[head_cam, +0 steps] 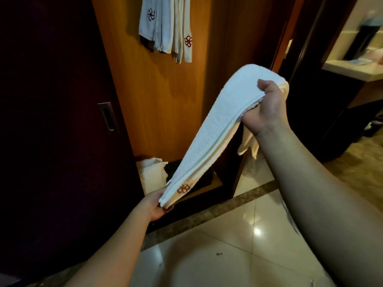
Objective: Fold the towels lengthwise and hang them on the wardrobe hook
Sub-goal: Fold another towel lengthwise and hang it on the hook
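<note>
We face the open wardrobe (pixel 157 104), hung towels (pixel 165 27) at its far top. Our folded towel (pixel 215 129) slants between both hands: right hand (pixel 263 108) grips its raised end, left hand (pixel 155 204) pinches the near, lower end.

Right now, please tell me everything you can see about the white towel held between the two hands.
The white towel looks like terry cloth, folded lengthwise into a long narrow strip of several layers. It slopes from upper right down to lower left in front of the open wardrobe. The right hand grips its upper part, where the towel bends over and a short end hangs behind. The left hand pinches the lower end, near a dark red embroidered emblem.
</note>
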Tool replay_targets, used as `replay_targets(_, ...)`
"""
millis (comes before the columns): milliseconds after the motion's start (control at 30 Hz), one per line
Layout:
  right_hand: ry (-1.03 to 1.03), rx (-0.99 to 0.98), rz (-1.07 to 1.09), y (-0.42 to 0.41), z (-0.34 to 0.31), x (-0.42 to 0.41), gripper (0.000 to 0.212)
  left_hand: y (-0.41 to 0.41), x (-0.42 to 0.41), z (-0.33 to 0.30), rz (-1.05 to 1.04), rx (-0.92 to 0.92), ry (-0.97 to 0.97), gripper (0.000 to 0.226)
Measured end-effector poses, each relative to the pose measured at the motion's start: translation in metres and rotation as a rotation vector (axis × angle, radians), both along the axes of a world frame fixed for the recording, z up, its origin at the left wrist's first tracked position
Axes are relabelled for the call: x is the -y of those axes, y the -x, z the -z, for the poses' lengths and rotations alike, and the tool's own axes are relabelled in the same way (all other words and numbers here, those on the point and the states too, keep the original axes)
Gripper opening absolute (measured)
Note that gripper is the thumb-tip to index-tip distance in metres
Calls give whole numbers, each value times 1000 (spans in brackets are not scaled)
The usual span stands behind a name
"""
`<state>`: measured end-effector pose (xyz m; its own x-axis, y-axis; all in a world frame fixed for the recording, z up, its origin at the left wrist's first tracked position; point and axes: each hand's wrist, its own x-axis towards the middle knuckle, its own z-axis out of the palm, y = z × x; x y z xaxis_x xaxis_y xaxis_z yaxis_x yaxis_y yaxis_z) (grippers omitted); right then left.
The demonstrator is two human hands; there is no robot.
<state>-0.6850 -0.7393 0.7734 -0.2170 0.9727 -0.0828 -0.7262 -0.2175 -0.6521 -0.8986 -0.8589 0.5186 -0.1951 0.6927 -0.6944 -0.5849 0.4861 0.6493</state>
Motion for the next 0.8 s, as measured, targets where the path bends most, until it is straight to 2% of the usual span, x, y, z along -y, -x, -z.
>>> replay_targets(67, -48, 30, -19, 11, -5, 2, 41, 1, -8, -5, 46, -20, 48, 17)
replay_targets(133, -87, 53, -45, 21, -10, 4, 39, -1, -17, -17, 34, -137, 108, 13)
replay_targets(200, -109, 75, -66, 33, -13, 4, 35, -4, -28, -31, -127, -307, 120, 14)
replay_targets(267, -123, 106, -79, 45, -16, 3, 31, -8, -38, -50, -339, -437, -30, 18)
replay_targets(333, -132, 143, -68, 58, -21, 0, 32, -24, -39, -84, -415, -410, -301, 27)
replay_targets(400, -153, 191, -57, 71, -28, -2, 27, -50, -29, -127, -355, -410, -528, 39)
replay_targets(467, -170, 231, -40, 82, -36, -6, 6, -75, -18, -164, -224, -395, -742, 51)
replay_targets(533, -174, 239, -23, 91, -46, -11, 8, -92, -16, -180, -75, -402, -859, 61)
replay_targets(667, -214, 191, -23, 102, -71, -16, 12, -108, -38, -186, 153, -530, -795, 85)
replay_targets(733, -235, 165, -5, 104, -84, -18, 10, -109, -52, -193, 144, -577, -751, 103)
replay_targets(800, -251, 138, 11, 103, -93, -22, 9, -106, -68, -201, 90, -655, -684, 111)
